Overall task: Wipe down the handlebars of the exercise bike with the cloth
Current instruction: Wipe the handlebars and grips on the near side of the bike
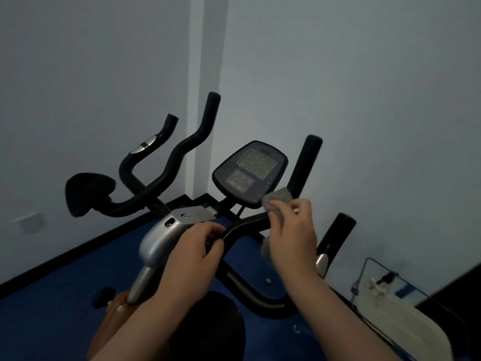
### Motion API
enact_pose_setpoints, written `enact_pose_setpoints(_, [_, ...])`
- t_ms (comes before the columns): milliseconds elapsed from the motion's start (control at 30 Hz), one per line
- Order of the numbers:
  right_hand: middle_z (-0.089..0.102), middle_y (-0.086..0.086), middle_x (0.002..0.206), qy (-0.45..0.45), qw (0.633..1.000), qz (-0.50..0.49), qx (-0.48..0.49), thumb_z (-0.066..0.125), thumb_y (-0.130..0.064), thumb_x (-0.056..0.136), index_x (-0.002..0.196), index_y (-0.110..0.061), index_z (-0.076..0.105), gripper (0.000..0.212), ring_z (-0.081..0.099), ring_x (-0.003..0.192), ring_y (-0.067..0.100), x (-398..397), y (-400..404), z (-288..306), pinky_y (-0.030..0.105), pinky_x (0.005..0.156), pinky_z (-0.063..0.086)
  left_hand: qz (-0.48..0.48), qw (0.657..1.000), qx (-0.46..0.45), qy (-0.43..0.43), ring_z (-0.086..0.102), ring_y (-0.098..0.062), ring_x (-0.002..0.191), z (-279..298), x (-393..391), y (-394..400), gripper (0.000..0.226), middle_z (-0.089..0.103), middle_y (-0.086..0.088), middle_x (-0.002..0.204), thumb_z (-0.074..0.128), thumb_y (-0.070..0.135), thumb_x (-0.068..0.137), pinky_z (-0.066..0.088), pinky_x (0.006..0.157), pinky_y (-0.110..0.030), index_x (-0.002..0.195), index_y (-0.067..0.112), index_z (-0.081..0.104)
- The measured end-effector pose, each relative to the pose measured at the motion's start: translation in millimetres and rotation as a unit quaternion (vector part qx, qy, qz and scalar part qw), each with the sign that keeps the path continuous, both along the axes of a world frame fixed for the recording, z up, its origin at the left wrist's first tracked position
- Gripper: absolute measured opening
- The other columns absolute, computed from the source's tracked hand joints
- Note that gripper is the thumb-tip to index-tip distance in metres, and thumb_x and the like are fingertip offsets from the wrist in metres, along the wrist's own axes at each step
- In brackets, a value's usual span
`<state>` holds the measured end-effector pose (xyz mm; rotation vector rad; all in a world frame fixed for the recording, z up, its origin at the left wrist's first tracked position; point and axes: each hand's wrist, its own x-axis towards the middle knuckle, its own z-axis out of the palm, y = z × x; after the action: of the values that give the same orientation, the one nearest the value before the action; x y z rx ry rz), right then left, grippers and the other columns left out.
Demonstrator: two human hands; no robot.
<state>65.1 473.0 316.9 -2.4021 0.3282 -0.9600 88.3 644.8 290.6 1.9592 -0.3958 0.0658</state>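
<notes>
Evidently, the left hand (200,246) gripped the handlebars (244,224) to steady them while the right hand (291,230) pinched the cloth (277,201) round the bar.

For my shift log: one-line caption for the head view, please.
Right hand rubs a grey cloth on the bike's right handlebar while the left hand grips that bar.

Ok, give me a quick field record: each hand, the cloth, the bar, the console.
left hand: grips the handlebar near the stem
right hand: holds the cloth around the bar's right section
cloth: grey, bunched, at the foot of the right upright grip
console: just behind the cloth, screen speckled
</notes>
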Motion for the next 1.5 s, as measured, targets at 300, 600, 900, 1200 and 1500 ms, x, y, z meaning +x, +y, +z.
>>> enact_pose_setpoints(300, [0.047,-0.003,0.106,0.013,1.000,-0.018,-0.018,0.056,-0.018,0.093,0.113,-0.017,0.066,0.023,0.054,0.092,0.013,-1.5,19.9,5.2,0.023,0.078,0.051,0.034,0.999,-0.021,0.005,0.057,0.007,0.090,-4.5,-1.3,6.2,0.023,0.062,0.019,0.095,0.052,0.017,0.088,0.046,0.078,-0.019,0.096,0.037,0.061])
enact_pose_setpoints(600, [0.050,-0.003,0.105,0.058,0.997,0.030,-0.031,0.055,-0.020,0.094,0.112,-0.021,0.067,0.022,0.053,0.092,0.014,8.6,10.9,22.9,0.018,0.073,0.039,0.106,0.993,0.016,0.038,0.054,0.015,0.084,-12.6,-24.1,21.6,0.020,0.063,0.017,0.086,0.049,0.023,0.091,0.039,0.061,-0.013,0.094,0.039,0.061])
enact_pose_setpoints(900, [0.051,-0.012,0.096,0.193,0.945,0.264,0.030,0.060,-0.026,0.090,0.102,-0.035,0.070,0.018,0.054,0.091,0.006,1.7,43.5,16.1,0.024,0.078,0.044,0.180,0.983,-0.027,0.040,0.051,0.015,0.088,-32.4,-56.3,26.0,0.023,0.059,0.019,0.088,0.043,0.021,0.093,0.036,0.068,-0.010,0.090,0.036,0.061])
enact_pose_setpoints(1200, [0.055,-0.006,0.104,0.239,0.906,0.342,-0.076,0.056,-0.025,0.091,0.102,-0.032,0.069,0.018,0.056,0.095,0.014,-21.3,77.5,-6.9,0.031,0.083,0.048,0.207,0.974,-0.070,0.065,0.059,0.006,0.085,-45.1,-66.0,24.7,0.029,0.067,0.012,0.089,0.040,0.025,0.099,0.043,0.075,-0.023,0.088,0.032,0.065])
enact_pose_setpoints(1500, [0.046,-0.005,0.110,0.159,0.952,0.236,-0.112,0.049,-0.026,0.096,0.109,-0.027,0.063,0.020,0.046,0.096,0.014,-17.6,69.4,-6.7,0.030,0.079,0.047,0.211,0.970,-0.104,0.063,0.058,0.008,0.085,-32.9,-63.1,22.1,0.028,0.064,0.011,0.088,0.038,0.028,0.099,0.042,0.077,-0.017,0.089,0.029,0.064])
